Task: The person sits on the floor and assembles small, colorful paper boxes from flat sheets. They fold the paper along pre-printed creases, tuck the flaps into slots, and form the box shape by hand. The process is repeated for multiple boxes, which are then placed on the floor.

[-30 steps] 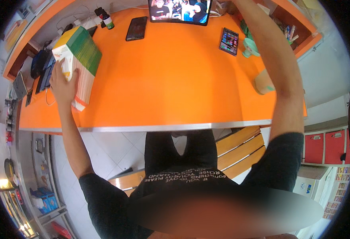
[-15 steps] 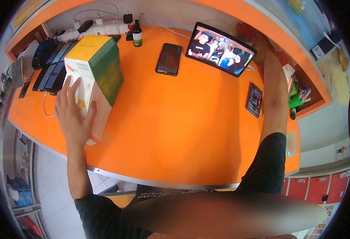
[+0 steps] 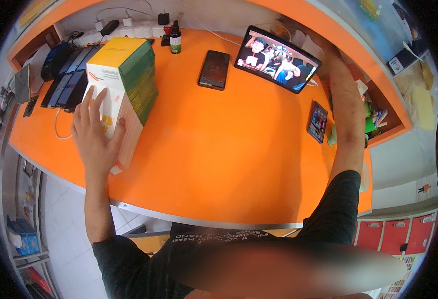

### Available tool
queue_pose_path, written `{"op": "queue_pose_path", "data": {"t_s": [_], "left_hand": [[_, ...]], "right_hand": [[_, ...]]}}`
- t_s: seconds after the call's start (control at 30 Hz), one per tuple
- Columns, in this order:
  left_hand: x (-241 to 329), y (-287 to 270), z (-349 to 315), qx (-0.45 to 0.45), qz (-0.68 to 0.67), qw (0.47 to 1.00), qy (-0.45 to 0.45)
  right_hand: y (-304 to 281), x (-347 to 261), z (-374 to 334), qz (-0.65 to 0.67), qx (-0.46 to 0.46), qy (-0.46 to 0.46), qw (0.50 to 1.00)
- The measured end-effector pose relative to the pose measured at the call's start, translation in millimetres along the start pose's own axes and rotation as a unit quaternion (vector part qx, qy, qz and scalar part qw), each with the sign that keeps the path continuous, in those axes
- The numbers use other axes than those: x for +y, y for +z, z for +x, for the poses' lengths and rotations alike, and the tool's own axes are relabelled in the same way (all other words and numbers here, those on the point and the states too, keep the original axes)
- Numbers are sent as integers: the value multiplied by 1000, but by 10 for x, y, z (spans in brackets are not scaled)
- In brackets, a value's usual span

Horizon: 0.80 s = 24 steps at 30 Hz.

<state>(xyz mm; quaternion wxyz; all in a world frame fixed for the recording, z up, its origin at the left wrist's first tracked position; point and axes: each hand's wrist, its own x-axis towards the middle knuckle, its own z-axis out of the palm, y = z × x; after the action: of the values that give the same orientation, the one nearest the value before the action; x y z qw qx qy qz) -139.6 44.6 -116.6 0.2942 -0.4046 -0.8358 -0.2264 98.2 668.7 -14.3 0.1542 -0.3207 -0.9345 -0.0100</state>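
Note:
A tall white, yellow and green carton (image 3: pixel 137 89) stands at the left of the orange desk (image 3: pixel 219 159). My left hand (image 3: pixel 97 137) lies on its near white side, fingers spread and thumb apart, not wrapped round it. On the far right, my right arm stretches to the back of the desk. My right hand (image 3: pixel 329 50) is in the shaded space just behind the right edge of a propped tablet (image 3: pixel 278 60) with a lit screen. Its fingers are hidden there, so what it touches cannot be seen.
A dark phone (image 3: pixel 213 70) lies left of the tablet, another phone (image 3: pixel 317 122) beside my right forearm. Several dark devices (image 3: pixel 64 84) sit behind the carton's left. A small dark bottle (image 3: pixel 175 39) stands by the power strips (image 3: pixel 134 31). Pens (image 3: pixel 378 118) fill a right-hand nook.
My right forearm has shifted slightly right. A red thing seen behind the tablet no longer shows, and a pale one is visible there. My left hand stays on the carton; the view has shifted slightly.

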Motion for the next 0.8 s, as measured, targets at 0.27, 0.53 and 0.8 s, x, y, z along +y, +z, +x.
{"op": "queue_pose_path", "data": {"t_s": [0.27, 0.53, 0.8], "left_hand": [[3, 16, 28, 2, 7, 1000, 1], [-30, 18, 17, 6, -1, 1000, 11], [-11, 41, 37, -6, -10, 1000, 4]], "right_hand": [[117, -1242, 591, -16, 48, -90, 995], [564, -2306, 1076, -4, 76, -125, 989], [845, -2788, 1193, 5, 99, -108, 989]]}}
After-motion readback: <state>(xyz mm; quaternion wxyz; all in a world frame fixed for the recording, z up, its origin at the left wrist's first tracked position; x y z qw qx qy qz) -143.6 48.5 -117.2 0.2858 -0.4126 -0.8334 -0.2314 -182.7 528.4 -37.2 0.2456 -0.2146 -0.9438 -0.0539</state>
